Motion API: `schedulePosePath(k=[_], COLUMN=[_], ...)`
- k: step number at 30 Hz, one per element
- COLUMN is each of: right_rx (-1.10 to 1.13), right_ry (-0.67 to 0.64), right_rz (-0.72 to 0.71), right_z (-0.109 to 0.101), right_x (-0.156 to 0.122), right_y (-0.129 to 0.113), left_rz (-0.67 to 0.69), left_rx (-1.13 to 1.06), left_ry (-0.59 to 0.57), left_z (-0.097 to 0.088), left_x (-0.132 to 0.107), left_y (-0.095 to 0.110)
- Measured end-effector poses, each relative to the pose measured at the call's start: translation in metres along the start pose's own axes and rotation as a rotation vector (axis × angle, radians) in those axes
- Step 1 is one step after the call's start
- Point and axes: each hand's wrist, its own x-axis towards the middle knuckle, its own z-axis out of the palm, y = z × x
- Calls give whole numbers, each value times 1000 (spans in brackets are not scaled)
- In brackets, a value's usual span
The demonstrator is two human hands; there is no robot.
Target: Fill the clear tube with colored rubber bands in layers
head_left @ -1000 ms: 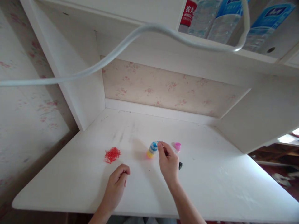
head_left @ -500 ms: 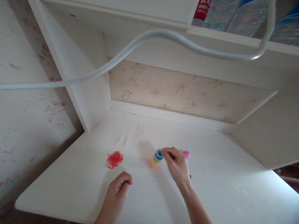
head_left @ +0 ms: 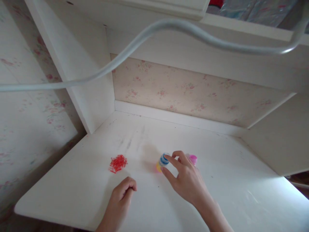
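A small clear bottle (head_left: 163, 160) stands on the white desk, blue at its upper part and yellow and pink at its base. My right hand (head_left: 187, 177) is at its right side, thumb and index finger spread apart at the bottle; whether the fingertips touch it I cannot tell. Partly behind that hand is a pink round piece like a cap (head_left: 193, 159). My left hand (head_left: 123, 195) rests curled near the desk's front, and what its fingers hold, if anything, is hidden. Beyond it lies a pile of short red sticks (head_left: 118, 163).
The white desk (head_left: 79, 190) has a side panel (head_left: 89, 96) on the left and a low back strip (head_left: 169, 113). A pale curved tube (head_left: 169, 24) crosses the upper view. Clear plastic bottles (head_left: 260, 11) sit on the shelf above right.
My right hand has gone from a pinch above the bottle's mouth to spread fingers lower at its side. The left hand stays curled in place. The view has shifted slightly.
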Motion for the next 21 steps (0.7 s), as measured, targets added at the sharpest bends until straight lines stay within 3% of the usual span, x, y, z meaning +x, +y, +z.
schedulePosePath(k=[12,17,21], right_rx=[-67,15,-47], right_ry=[-230,-180,-160], right_rz=[8,32,38], right_z=[-8,-20,-26], right_x=[22,20,17], right_y=[-9,-8,-8], left_rz=[-6,21,37], left_rx=[-9,-13,-31], left_ry=[8,3,6], left_z=[-1,-1,-1], left_x=[-1,-1,-2], left_y=[6,5,5])
